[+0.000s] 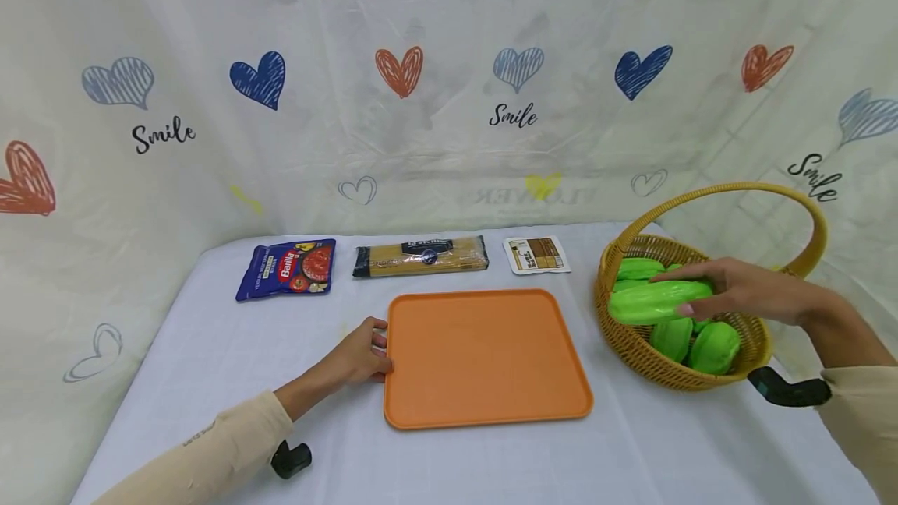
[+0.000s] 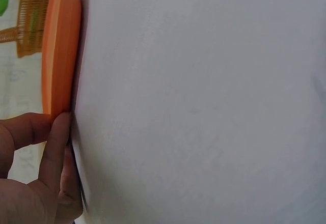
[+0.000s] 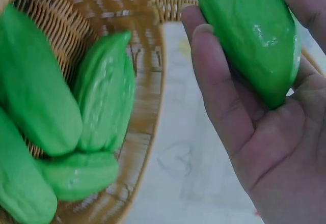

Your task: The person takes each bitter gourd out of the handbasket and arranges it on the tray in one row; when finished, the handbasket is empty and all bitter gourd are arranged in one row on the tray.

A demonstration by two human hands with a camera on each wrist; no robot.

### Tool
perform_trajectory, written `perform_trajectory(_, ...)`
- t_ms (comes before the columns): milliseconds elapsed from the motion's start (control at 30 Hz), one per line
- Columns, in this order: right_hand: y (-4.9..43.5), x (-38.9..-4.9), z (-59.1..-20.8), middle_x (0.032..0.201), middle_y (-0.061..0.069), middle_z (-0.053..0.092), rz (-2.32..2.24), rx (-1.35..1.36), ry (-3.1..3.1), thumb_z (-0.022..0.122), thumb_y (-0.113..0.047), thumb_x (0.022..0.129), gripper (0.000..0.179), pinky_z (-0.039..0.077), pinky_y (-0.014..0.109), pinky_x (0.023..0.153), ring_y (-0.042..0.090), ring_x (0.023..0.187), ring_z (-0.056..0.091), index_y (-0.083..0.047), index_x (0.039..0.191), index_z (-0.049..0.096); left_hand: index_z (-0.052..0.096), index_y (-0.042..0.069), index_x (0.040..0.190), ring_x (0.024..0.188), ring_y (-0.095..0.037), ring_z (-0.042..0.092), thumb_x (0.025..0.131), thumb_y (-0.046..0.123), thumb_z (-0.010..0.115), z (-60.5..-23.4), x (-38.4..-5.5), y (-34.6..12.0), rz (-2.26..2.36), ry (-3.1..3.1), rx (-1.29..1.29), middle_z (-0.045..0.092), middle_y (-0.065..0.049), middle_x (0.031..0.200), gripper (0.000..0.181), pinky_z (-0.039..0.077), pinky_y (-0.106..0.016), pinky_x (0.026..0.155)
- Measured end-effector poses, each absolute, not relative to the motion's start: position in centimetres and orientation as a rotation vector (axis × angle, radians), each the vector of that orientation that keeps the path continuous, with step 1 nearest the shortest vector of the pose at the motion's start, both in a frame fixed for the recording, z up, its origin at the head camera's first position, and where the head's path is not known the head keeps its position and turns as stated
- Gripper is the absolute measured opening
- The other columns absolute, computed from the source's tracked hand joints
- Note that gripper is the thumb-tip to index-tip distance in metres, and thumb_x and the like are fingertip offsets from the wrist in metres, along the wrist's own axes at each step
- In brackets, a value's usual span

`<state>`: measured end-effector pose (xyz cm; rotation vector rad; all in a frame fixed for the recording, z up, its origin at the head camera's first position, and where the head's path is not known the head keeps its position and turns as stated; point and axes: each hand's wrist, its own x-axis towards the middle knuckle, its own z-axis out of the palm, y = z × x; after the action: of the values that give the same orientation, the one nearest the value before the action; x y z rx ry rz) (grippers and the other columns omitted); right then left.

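My right hand (image 1: 744,291) grips a bright green, ridged bitter melon (image 1: 655,302) above the wicker basket (image 1: 617,345). The right wrist view shows the fingers and thumb curled round the melon (image 3: 249,35), with its tapered end towards the palm. Several more green melons (image 1: 714,347) lie inside the basket, under its arched handle. At the left edge of the orange tray (image 1: 484,357), my left hand (image 1: 361,353) pinches the rim between thumb and fingers. Seen from the left wrist, the thumb and a fingertip meet at the tray's side (image 2: 63,56), low over the white cloth.
Along the back of the table lie a blue Barilla sauce pouch (image 1: 289,269), a packet of spaghetti (image 1: 421,257) and a small white-and-brown packet (image 1: 536,255). A white curtain (image 1: 449,146) printed with hearts hangs behind. The basket's handle (image 1: 730,187) rises high at the right.
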<state>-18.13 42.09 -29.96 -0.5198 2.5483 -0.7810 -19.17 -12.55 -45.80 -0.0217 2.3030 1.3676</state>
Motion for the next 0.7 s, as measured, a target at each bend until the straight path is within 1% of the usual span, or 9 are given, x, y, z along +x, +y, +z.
perform_trajectory(33, 41.7, -18.1, -30.0, 0.132, 0.009, 0.055, -0.773, -0.531, 2.565, 0.065, -0.020, 0.096, 0.052, 0.056, 0.023, 0.078, 0.002, 0.103, 0.056, -0.012, 0.146, 0.052, 0.040, 0.000, 0.142, 0.090, -0.020, 0.065, 0.080, -0.008, 0.074, -45.8, -19.2, -12.6, 1.369, 2.301, -0.023, 0.057, -0.016, 0.117, 0.072, 0.064, -0.033, 0.065)
perform_trajectory(67, 41.4, -18.1, -30.0, 0.130, 0.008, 0.056, -0.778, -0.531, 2.567, 0.065, -0.020, 0.096, 0.051, 0.055, 0.023, 0.077, 0.003, 0.101, 0.055, -0.012, 0.145, 0.054, 0.039, 0.000, 0.142, 0.090, -0.020, 0.065, 0.080, -0.008, 0.074, -45.8, -19.2, -12.6, 1.368, 2.301, -0.023, 0.057, -0.016, 0.117, 0.072, 0.064, -0.033, 0.065)
perform_trajectory(200, 39.8, -18.2, -30.2, 0.124, 0.011, 0.059, -0.833, -0.500, 2.552, 0.064, -0.021, 0.097, 0.051, 0.055, 0.024, 0.076, 0.008, 0.099, 0.061, -0.007, 0.144, 0.051, 0.039, 0.000, 0.142, 0.090, -0.020, 0.065, 0.079, -0.008, 0.074, -45.9, -19.2, -12.6, 1.361, 2.303, -0.023, 0.057, -0.016, 0.117, 0.072, 0.064, -0.032, 0.065)
perform_trajectory(267, 38.9, -18.2, -30.2, 0.116, 0.013, 0.060, -0.875, -0.484, 2.535, 0.063, -0.020, 0.098, 0.051, 0.056, 0.027, 0.074, 0.017, 0.092, 0.064, -0.005, 0.145, 0.050, 0.040, 0.001, 0.142, 0.090, -0.019, 0.065, 0.079, -0.007, 0.075, -46.0, -19.3, -12.6, 1.353, 2.306, -0.027, 0.057, -0.015, 0.117, 0.072, 0.063, -0.031, 0.065)
perform_trajectory(300, 38.5, -18.3, -30.3, 0.113, 0.013, 0.061, -0.894, -0.476, 2.529, 0.062, -0.020, 0.099, 0.050, 0.056, 0.027, 0.075, 0.019, 0.091, 0.065, -0.005, 0.144, 0.049, 0.040, 0.001, 0.142, 0.090, -0.019, 0.065, 0.080, -0.007, 0.075, -46.0, -19.3, -12.6, 1.353, 2.305, -0.026, 0.057, -0.015, 0.117, 0.072, 0.064, -0.032, 0.065)
perform_trajectory(400, 37.2, -18.3, -30.5, 0.108, 0.012, 0.061, -0.917, -0.498, 2.552, 0.063, -0.022, 0.098, 0.047, 0.055, 0.027, 0.072, 0.020, 0.087, 0.063, -0.005, 0.141, 0.052, 0.040, 0.002, 0.142, 0.090, -0.019, 0.065, 0.081, -0.005, 0.075, -46.0, -19.3, -12.6, 1.349, 2.304, -0.022, 0.058, -0.014, 0.117, 0.071, 0.064, -0.031, 0.066)
perform_trajectory(567, 35.4, -18.7, -31.2, 0.106, 0.011, 0.061, -0.950, -0.578, 2.578, 0.067, -0.021, 0.096, 0.041, 0.056, 0.027, 0.068, 0.017, 0.085, 0.060, -0.006, 0.133, 0.059, 0.039, 0.002, 0.143, 0.090, -0.019, 0.065, 0.081, -0.004, 0.074, -45.9, -19.4, -12.7, 1.351, 2.292, -0.020, 0.057, -0.014, 0.118, 0.071, 0.063, -0.031, 0.067)
perform_trajectory(700, 34.5, -18.9, -32.0, 0.113, 0.011, 0.059, -0.979, -0.587, 2.582, 0.071, -0.022, 0.093, 0.045, 0.055, 0.027, 0.069, 0.016, 0.088, 0.058, -0.010, 0.135, 0.060, 0.039, 0.002, 0.144, 0.089, -0.019, 0.066, 0.082, -0.004, 0.072, -45.9, -19.5, -12.9, 1.356, 2.276, -0.025, 0.056, -0.015, 0.119, 0.070, 0.063, -0.031, 0.067)
